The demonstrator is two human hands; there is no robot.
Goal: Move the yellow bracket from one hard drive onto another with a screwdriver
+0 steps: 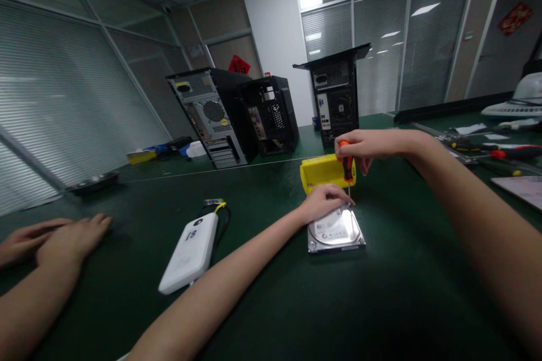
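Note:
A silver hard drive (pixel 336 231) lies flat on the dark green table, its white label facing up. My left hand (pixel 325 202) rests over the drive's far left part, fingers closed against it and reaching to its far right corner. My right hand (pixel 355 149) grips the red and black handle of a screwdriver (pixel 348 169) from above. The screwdriver stands nearly upright, its tip at that far right corner, beside my left fingertips. Any screw under the tip is too small to make out. Just behind the drive sits an open yellow case (pixel 311 174).
A white power bank (pixel 190 254) with a cable lies left of my left forearm. Another person's hands (pixel 71 240) rest at the far left. Computer cases (pixel 231 113) stand at the back, one more (pixel 336 96) behind the yellow case. Pliers (pixel 519 152) and other tools lie right.

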